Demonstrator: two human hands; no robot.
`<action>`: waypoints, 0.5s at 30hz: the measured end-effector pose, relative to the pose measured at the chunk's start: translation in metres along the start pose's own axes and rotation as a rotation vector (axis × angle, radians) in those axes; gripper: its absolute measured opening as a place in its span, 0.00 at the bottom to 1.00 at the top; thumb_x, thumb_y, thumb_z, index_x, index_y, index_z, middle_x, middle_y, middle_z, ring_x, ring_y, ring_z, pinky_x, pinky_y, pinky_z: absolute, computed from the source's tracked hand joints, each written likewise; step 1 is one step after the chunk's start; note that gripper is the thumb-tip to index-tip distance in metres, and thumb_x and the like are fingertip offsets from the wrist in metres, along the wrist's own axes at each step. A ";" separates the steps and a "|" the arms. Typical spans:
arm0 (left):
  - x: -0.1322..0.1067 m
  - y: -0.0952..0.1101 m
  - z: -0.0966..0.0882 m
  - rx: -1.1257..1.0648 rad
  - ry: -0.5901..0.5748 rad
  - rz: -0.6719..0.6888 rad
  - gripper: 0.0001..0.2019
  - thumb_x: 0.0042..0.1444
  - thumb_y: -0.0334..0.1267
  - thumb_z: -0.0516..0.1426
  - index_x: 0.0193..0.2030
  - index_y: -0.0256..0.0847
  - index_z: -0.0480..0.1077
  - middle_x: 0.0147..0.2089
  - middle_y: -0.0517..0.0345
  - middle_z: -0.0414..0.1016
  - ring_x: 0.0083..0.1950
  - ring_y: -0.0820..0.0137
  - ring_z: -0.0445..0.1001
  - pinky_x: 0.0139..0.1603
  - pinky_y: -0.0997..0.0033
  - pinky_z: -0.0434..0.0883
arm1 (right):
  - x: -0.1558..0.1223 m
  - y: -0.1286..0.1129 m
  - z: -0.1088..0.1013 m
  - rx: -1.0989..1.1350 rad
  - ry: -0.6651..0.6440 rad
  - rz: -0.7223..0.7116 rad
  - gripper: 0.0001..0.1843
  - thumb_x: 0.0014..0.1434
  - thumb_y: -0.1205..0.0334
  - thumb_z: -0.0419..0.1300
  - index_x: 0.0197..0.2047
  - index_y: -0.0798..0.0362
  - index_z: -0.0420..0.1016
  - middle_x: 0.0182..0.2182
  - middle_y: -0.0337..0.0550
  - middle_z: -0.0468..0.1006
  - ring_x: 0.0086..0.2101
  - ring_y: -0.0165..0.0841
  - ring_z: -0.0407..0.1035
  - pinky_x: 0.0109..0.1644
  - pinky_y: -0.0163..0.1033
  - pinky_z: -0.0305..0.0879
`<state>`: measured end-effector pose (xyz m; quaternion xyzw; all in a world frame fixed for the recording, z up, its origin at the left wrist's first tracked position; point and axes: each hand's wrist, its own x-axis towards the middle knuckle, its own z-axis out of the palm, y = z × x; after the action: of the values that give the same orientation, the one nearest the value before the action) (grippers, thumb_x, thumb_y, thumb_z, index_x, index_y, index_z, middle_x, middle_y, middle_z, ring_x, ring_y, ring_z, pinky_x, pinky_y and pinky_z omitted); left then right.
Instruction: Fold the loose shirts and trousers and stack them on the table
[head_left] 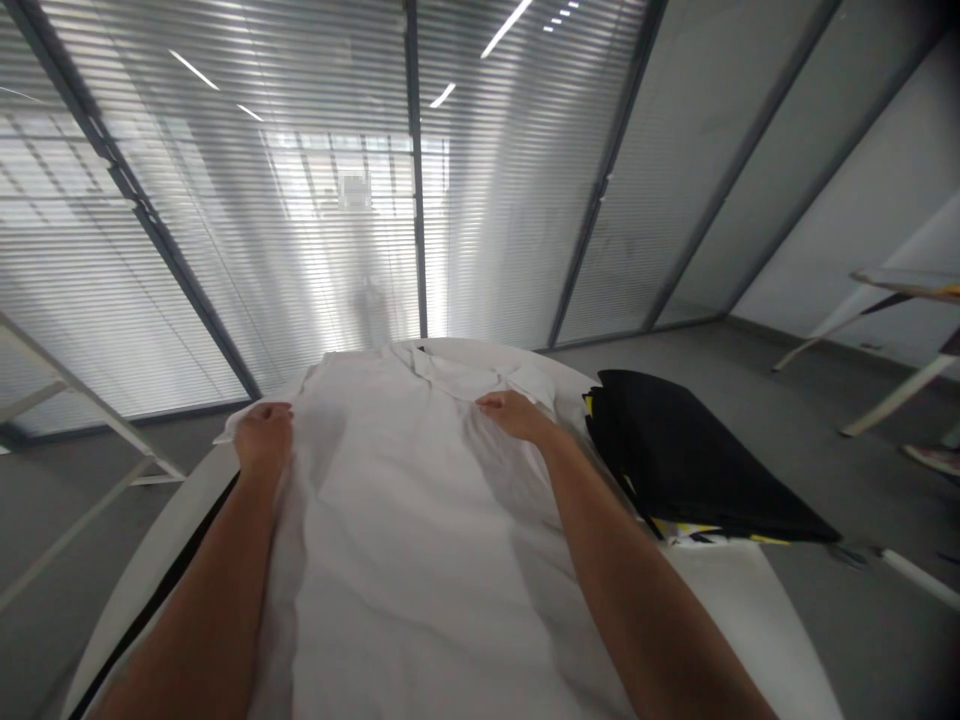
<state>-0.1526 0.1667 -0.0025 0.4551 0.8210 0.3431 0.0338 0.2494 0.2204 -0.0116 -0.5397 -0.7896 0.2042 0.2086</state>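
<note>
A white shirt [405,500] lies spread over the round white table [735,600], its collar end at the far side and small folds across its front. At the shirt's left edge, near a sleeve, my left hand [264,438] is closed with the cloth between its fingers. My right hand [514,413] pinches the fabric right of the middle, a little below the collar. The near end of the shirt runs out of the bottom of the view.
Folded black cloth [697,455] with yellow and white showing at its edges is stacked on the table's right side. White metal legs [82,375] stand at the left, another table [907,285] at the far right. Glass panels with blinds [495,200] rise behind.
</note>
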 end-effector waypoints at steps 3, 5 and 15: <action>-0.011 0.013 0.014 0.151 -0.119 0.075 0.17 0.55 0.46 0.50 0.44 0.44 0.77 0.45 0.46 0.76 0.52 0.48 0.69 0.51 0.46 0.64 | -0.002 0.001 -0.002 0.011 -0.013 -0.030 0.17 0.61 0.62 0.52 0.49 0.52 0.78 0.47 0.43 0.80 0.47 0.35 0.73 0.55 0.37 0.63; -0.019 0.019 0.018 0.287 -0.179 0.155 0.18 0.55 0.46 0.50 0.46 0.48 0.76 0.51 0.45 0.73 0.57 0.43 0.65 0.53 0.40 0.59 | -0.004 0.003 -0.004 -0.005 -0.024 -0.030 0.18 0.61 0.63 0.51 0.50 0.52 0.78 0.47 0.42 0.79 0.47 0.34 0.73 0.55 0.37 0.63; -0.028 0.014 0.020 0.339 -0.181 0.188 0.19 0.57 0.45 0.47 0.51 0.52 0.73 0.56 0.48 0.68 0.59 0.47 0.61 0.56 0.43 0.56 | -0.001 0.025 -0.013 -0.291 0.495 0.280 0.39 0.55 0.64 0.55 0.69 0.51 0.50 0.70 0.52 0.42 0.67 0.50 0.34 0.65 0.58 0.42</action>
<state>-0.1196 0.1605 -0.0165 0.5581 0.8143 0.1595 -0.0016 0.2765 0.2290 -0.0146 -0.7005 -0.6538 -0.0216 0.2851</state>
